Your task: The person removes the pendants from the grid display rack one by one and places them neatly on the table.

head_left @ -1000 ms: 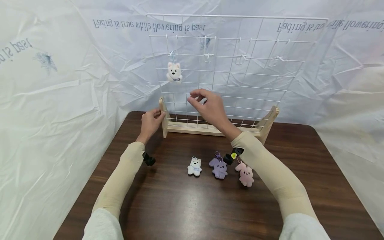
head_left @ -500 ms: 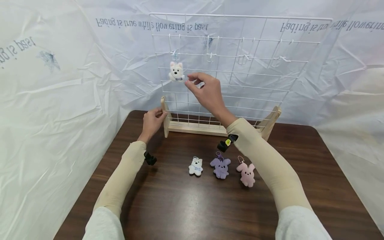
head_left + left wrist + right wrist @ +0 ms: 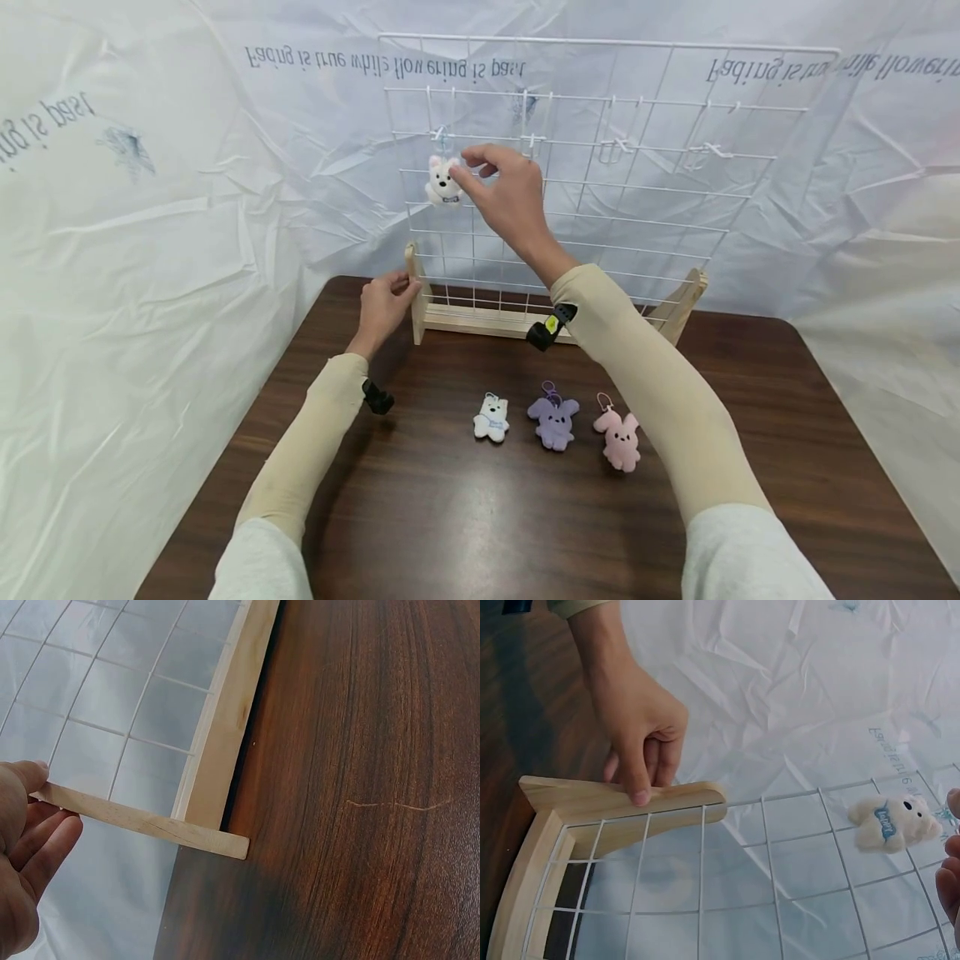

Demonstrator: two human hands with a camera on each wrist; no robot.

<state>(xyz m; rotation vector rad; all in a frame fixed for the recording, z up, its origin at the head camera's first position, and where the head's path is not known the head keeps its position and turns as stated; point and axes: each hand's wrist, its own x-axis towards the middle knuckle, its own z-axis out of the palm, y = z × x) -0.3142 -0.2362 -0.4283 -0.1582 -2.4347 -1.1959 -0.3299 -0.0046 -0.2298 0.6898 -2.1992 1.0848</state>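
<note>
My left hand [image 3: 381,312] grips the left wooden upright [image 3: 150,821] of a white wire grid rack [image 3: 600,200], thumb on one face and fingers behind it. A small white plush dog keychain [image 3: 438,193] with a blue bow hangs from a hook at the grid's upper left. Beside it is my right hand [image 3: 510,196], fingers curved and thumb overlapping the dog's face in the head view. In the right wrist view the right hand's fingertips [image 3: 951,870] show at the edge, a little apart from the plush dog [image 3: 885,825].
On the brown table [image 3: 450,517] lie a white plush dog keychain [image 3: 491,419], a purple plush keychain [image 3: 554,423] and a pink plush keychain [image 3: 621,442]. More white hooks [image 3: 617,148] hang along the grid. White printed sheeting [image 3: 187,208] stands behind and beside the table.
My right hand has moved up and left, from in front of the grid's middle to the hanging plush dog. The left hand stays on the wooden upright.
</note>
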